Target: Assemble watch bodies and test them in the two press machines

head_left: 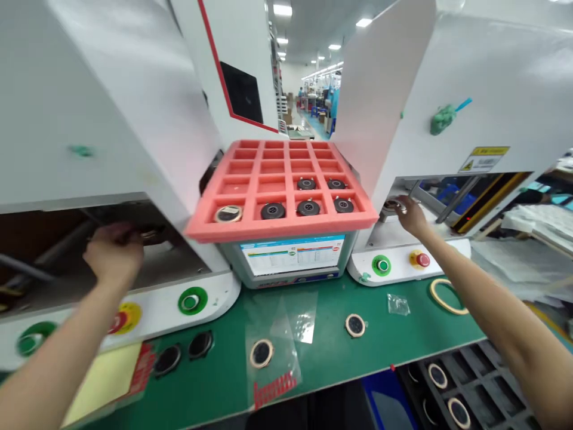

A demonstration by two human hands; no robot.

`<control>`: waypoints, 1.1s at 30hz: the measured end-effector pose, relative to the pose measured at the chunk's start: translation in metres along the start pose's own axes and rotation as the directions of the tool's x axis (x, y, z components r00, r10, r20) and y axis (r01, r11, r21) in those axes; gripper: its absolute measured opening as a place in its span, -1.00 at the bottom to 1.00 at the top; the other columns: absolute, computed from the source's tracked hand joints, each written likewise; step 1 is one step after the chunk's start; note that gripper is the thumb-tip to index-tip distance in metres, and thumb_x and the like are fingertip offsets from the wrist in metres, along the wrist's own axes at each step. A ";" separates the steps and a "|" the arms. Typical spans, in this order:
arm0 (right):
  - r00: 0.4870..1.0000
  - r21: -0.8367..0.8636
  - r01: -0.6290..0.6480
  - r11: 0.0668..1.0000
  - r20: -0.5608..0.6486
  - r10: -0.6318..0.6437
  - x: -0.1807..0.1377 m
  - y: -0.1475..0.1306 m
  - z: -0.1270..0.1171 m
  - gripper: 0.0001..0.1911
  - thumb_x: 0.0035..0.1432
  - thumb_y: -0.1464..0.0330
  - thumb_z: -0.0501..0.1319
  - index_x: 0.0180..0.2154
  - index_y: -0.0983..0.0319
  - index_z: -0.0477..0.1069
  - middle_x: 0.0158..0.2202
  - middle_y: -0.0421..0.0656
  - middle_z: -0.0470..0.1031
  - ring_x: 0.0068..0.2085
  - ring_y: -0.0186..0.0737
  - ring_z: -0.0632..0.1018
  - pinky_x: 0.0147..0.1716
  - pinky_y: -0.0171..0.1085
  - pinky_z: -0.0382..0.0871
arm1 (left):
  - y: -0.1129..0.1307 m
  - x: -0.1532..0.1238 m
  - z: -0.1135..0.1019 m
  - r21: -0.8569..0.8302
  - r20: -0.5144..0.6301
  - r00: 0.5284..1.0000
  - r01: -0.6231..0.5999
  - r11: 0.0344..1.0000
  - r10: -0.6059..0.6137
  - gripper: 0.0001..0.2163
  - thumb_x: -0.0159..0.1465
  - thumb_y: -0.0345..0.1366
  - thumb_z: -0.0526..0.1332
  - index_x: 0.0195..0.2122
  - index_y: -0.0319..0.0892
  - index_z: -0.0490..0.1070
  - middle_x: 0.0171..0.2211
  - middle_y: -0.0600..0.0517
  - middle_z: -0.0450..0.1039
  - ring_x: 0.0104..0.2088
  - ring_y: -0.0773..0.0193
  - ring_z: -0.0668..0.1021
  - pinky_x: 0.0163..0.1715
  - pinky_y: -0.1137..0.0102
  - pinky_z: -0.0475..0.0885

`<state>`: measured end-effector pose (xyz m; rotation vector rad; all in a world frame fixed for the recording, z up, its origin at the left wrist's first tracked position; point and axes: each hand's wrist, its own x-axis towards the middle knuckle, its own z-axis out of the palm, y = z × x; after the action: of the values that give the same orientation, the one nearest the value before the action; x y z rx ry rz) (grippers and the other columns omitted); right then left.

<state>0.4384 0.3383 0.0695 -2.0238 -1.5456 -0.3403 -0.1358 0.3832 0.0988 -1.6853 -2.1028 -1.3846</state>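
Note:
My left hand (115, 249) reaches into the opening of the left white machine (116, 131). Its fingers are closed and slightly blurred beside a dark round metal part (153, 235); shadow hides what they grip. On the other side, my right hand (410, 215) is inside the right machine (487, 89). Thumb and fingers there close on the edge of a round watch part (391, 205), low over the metal fixture. Between the machines, a pink foam tray (282, 232) carries several round black watch parts (308, 208) and one gold-rimmed piece (228, 214).
Below the tray is a screen (293, 254). Green buttons (190, 302) and red stop buttons (422, 259) line the machine fronts. On the green mat (331, 358) lie gold-rimmed watch pieces (261, 353), dark watch cases (200, 344) and a ring (447, 297). A black tray (486, 388) sits lower right.

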 end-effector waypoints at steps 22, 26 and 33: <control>0.800 0.039 0.107 0.993 0.590 -0.109 -0.194 -0.203 0.100 -0.69 0.32 0.25 0.20 0.01 0.28 0.39 -0.01 -0.05 0.46 -0.08 -0.14 0.54 -0.10 -0.07 0.49 | -0.016 -0.280 0.003 -0.478 0.693 0.681 0.189 0.858 0.236 -0.73 0.18 -0.46 0.14 -0.17 -0.09 0.56 0.08 -0.11 0.46 0.19 -0.10 0.38 0.21 -0.07 0.24; 0.817 0.112 -0.005 0.994 0.573 -0.061 -0.191 -0.210 0.096 -0.69 0.32 0.25 0.20 0.02 0.27 0.39 0.00 -0.05 0.46 -0.07 -0.14 0.54 -0.09 -0.07 0.49 | -0.011 -0.273 0.004 -0.512 0.721 0.687 0.444 0.735 0.088 -0.76 0.10 -0.47 0.27 -0.20 -0.12 0.55 -0.01 -0.10 0.52 0.18 -0.07 0.41 0.28 -0.02 0.16; 0.841 0.469 -0.141 0.872 0.521 -0.144 -0.225 -0.222 0.047 -0.75 0.34 0.24 0.17 -0.14 0.31 0.44 -0.23 -0.15 0.52 -0.30 -0.28 0.57 -0.28 -0.22 0.52 | 0.007 -0.271 -0.036 -0.470 0.851 0.511 0.844 0.260 -0.121 -0.81 0.30 -0.40 0.14 -0.13 -0.35 0.47 -0.04 -0.30 0.54 -0.01 0.05 0.60 0.08 0.14 0.48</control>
<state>0.1553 0.2239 -0.0226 -1.7699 -1.7248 0.6433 -0.0432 0.1631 -0.0345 -2.0718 -2.7901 -2.9240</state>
